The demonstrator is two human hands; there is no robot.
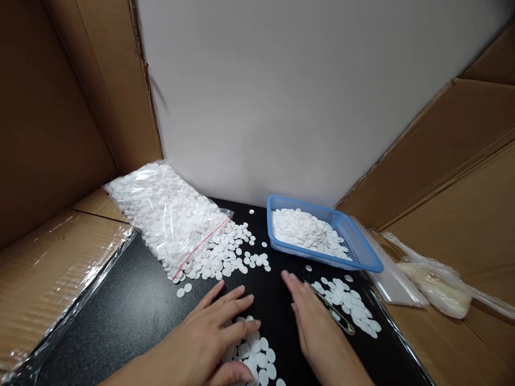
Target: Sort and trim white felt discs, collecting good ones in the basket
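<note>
My left hand (215, 332) lies flat and open on the black table (132, 311), its fingers over a small pile of white discs (257, 356). My right hand (311, 319) rests open beside it, fingers together and stretched forward. Right of that hand lies another scatter of white discs (352, 305) with metal tweezers (336, 313) partly under the hand's edge. A clear zip bag (161, 214) spills white discs (225, 254) from its open mouth at the back left. A blue plastic basket (362, 252) at the back right holds a heap of discs.
Cardboard panels (60, 107) wall the table on the left and right, with a white wall behind. A plastic-wrapped carton (48, 268) lies at the left. Clear bags (434, 287) rest on cardboard at the right.
</note>
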